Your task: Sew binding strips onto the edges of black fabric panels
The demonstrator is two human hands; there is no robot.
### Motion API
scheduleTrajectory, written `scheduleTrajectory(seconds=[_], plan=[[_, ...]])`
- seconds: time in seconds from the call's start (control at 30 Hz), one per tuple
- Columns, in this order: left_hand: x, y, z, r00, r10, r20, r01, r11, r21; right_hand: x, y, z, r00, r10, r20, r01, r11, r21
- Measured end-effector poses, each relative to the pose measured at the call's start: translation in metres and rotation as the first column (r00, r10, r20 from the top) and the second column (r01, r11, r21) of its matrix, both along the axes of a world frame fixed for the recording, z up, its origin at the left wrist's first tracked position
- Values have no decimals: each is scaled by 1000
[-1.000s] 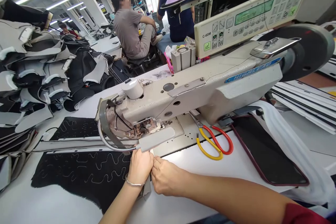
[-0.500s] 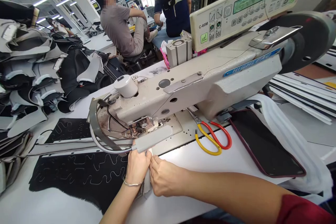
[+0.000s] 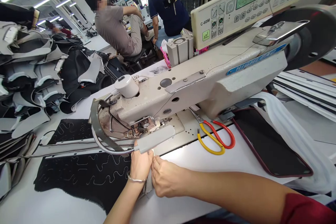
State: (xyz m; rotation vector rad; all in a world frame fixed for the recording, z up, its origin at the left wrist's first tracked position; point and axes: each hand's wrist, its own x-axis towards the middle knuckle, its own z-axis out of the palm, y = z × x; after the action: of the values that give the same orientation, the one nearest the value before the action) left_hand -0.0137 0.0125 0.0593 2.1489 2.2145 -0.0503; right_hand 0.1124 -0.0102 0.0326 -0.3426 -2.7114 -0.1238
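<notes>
My left hand (image 3: 140,165) and my right hand (image 3: 165,179) are side by side on the table, both pinched on a narrow grey strip (image 3: 149,186) that runs between them toward the needle. The strip lies along the edge of a black quilted panel (image 3: 86,175) with wavy stitching. Just beyond my fingers stands the head of a beige sewing machine (image 3: 183,91), with its grey lamp bar (image 3: 154,139) on a flexible neck over my fingertips. A silver bangle circles my left wrist.
Red and yellow scissors (image 3: 214,136) lie on the machine bed to the right. A dark tablet (image 3: 270,143) rests by white fabric. Stacks of grey and black cut pieces (image 3: 28,77) fill the left. Two people sit behind the machine; a control panel (image 3: 246,3) rises at the back.
My hands stay pinched on the strip in nearly the same place. The view has shifted slightly, and the people behind appear further left.
</notes>
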Motion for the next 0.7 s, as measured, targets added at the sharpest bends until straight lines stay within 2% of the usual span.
scheduleTrajectory(seconds=[0.13,0.27,0.33,0.4,0.5,0.6,0.7], plan=[[-2,5,-8,997,43,72,-46,998,51,-2,5,-1,1000,-3,-7,3,999,44],[-4,12,-11,995,65,82,-71,994,80,-6,10,-7,999,-19,-30,20,1000,19],[-6,10,-9,997,20,78,-26,997,69,-7,9,-10,998,-23,-51,23,1000,5],[-7,3,-5,994,-81,71,77,996,55,-8,6,-12,997,-21,-74,19,999,-28],[-8,-14,2,979,-205,18,202,973,107,-8,2,-14,993,-44,-112,34,995,-92],[-5,-22,5,980,-196,-34,199,971,135,-8,0,-14,990,-45,-132,32,995,-99],[-7,-15,7,979,-192,-72,198,975,102,-7,1,-14,993,-34,-110,24,995,-93]])
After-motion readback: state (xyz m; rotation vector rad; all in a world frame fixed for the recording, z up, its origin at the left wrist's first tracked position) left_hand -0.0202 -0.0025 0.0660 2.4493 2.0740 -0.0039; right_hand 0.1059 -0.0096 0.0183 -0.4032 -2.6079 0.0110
